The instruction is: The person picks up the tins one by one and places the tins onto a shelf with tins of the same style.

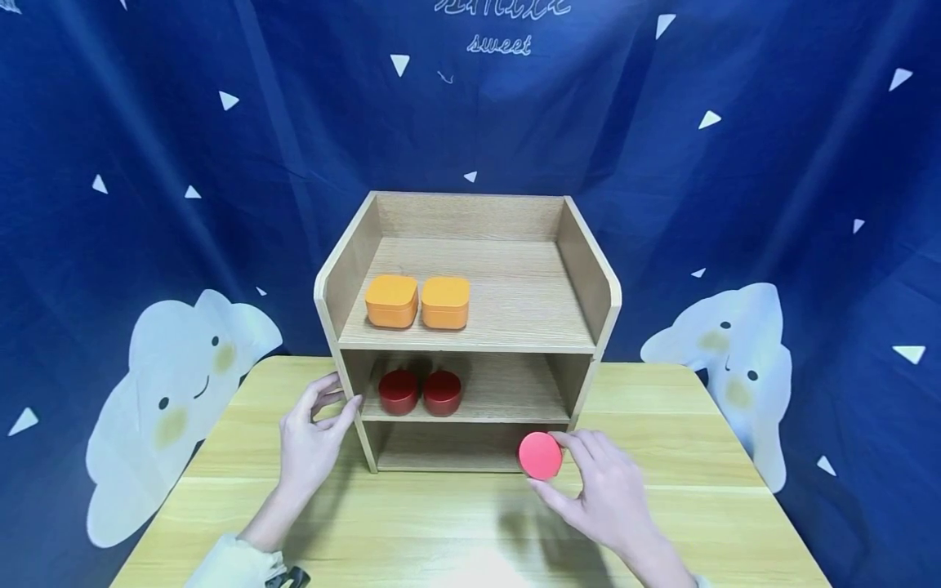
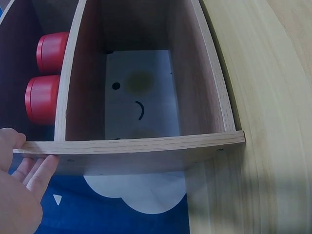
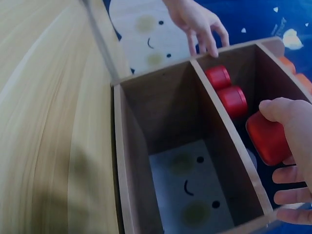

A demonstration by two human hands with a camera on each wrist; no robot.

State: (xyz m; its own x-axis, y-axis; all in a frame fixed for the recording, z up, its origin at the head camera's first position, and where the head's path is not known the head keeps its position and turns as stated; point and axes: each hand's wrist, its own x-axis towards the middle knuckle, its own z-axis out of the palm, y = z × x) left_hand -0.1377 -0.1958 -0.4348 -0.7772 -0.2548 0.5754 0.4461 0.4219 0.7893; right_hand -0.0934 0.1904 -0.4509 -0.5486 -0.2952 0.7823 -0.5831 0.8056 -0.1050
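My right hand (image 1: pixel 606 490) pinches a bright red round tin (image 1: pixel 540 456) between thumb and fingers, in front of the shelf's lower right side. In the right wrist view this tin (image 3: pixel 268 139) is beside the middle compartment. My left hand (image 1: pixel 312 437) holds the left side panel (image 2: pixel 131 146) of a small wooden shelf (image 1: pixel 470 347), with the thumb at its front edge and the fingers outside. Two dark red tins (image 1: pixel 399 392) stand side by side at the left of the middle level. Two orange square tins (image 1: pixel 392 301) sit on the top level, towards the left.
The shelf stands on a light wooden table (image 1: pixel 662 425). Behind it hangs a dark blue cloth (image 1: pixel 470 122) with white triangles and smiling clouds. The bottom level (image 1: pixel 441 447) of the shelf has an open front and back.
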